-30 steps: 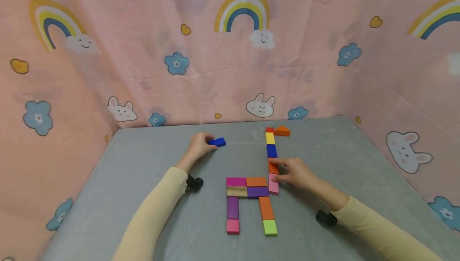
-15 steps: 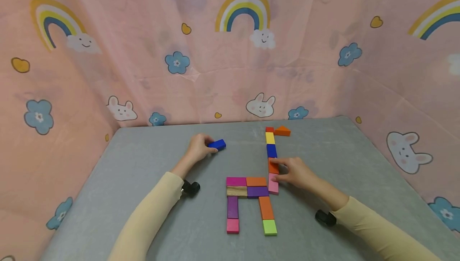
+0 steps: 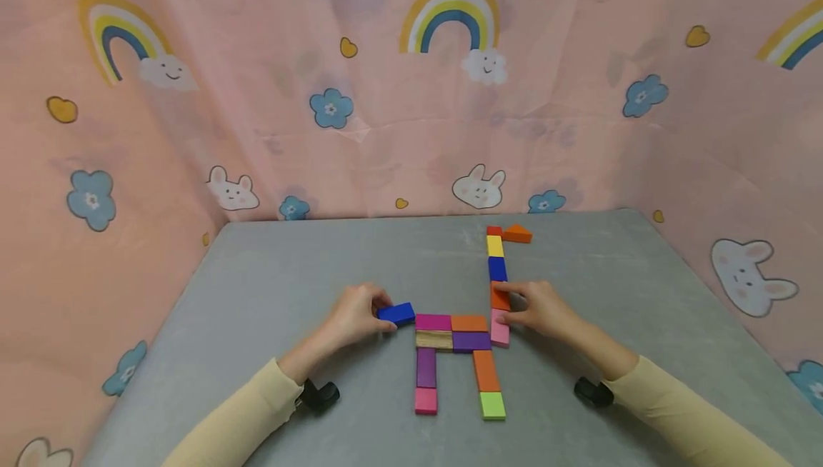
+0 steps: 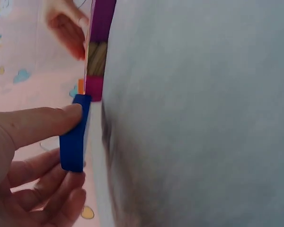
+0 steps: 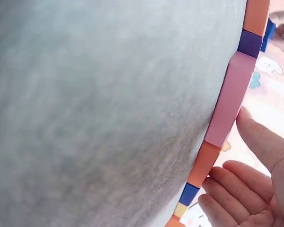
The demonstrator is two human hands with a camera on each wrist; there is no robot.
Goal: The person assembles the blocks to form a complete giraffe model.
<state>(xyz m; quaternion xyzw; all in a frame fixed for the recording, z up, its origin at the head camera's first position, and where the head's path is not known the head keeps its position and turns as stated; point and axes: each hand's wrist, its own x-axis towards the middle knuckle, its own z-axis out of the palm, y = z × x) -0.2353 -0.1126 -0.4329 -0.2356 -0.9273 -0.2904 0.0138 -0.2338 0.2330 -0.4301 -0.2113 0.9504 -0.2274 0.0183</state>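
My left hand (image 3: 353,315) pinches a blue rectangular block (image 3: 396,313) between thumb and fingers. The block is tilted, its right end close to the left end of a magenta block (image 3: 434,322); whether they touch I cannot tell. In the left wrist view the thumb (image 4: 52,124) lies on the blue block (image 4: 73,139). My right hand (image 3: 546,310) rests at the column on the right, its index finger on an orange block (image 3: 499,296) and its thumb at a pink block (image 3: 499,329). Relaxed fingers (image 5: 236,191) show beside that column in the right wrist view.
Further up the column lie a blue (image 3: 497,268), a yellow (image 3: 494,245) and a red block (image 3: 494,230), with an orange triangle (image 3: 517,234) beside the top. Wooden-toned (image 3: 434,339) and purple (image 3: 471,340) blocks form a row; two legs run down, ending in pink (image 3: 426,401) and lime (image 3: 493,405).
My left hand has brought the blue block from the back of the table nearer, down to the magenta block's left end. The right hand stays in place. The head view has shifted slightly.
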